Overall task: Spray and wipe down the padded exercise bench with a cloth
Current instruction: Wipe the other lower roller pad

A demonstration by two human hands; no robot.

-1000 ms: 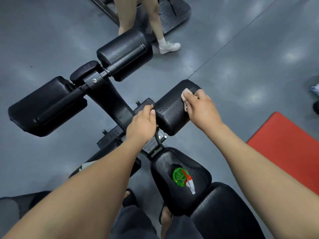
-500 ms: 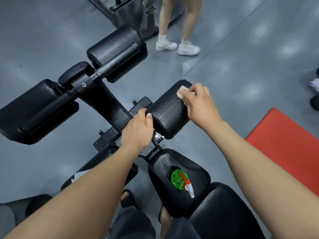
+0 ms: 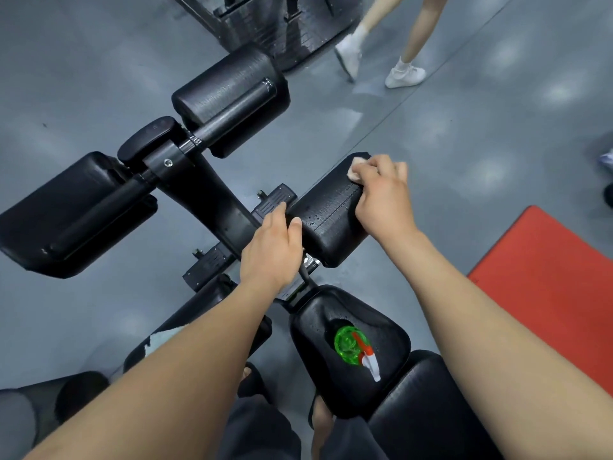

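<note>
Cloth (image 3: 355, 168) on rt pad (image 3: 328, 217), far end

R hand (image 3: 384, 200) + cloth (image 3: 356, 167) slid toward far end of roller pad (image 3: 328, 224); bystander moved right.
Over the last sec the R hand pushed the cloth along the roller pad, from partway down its side to almost the far corner. In bkgd the bystander's legs (image 3: 418, 31) crossed from behind the upper pad (image 3: 229, 91) to its right, w/ both white shoes (image 3: 404, 76) now showing. View tipped up, so more of the black machine base (image 3: 282, 24) is in shot.
</note>
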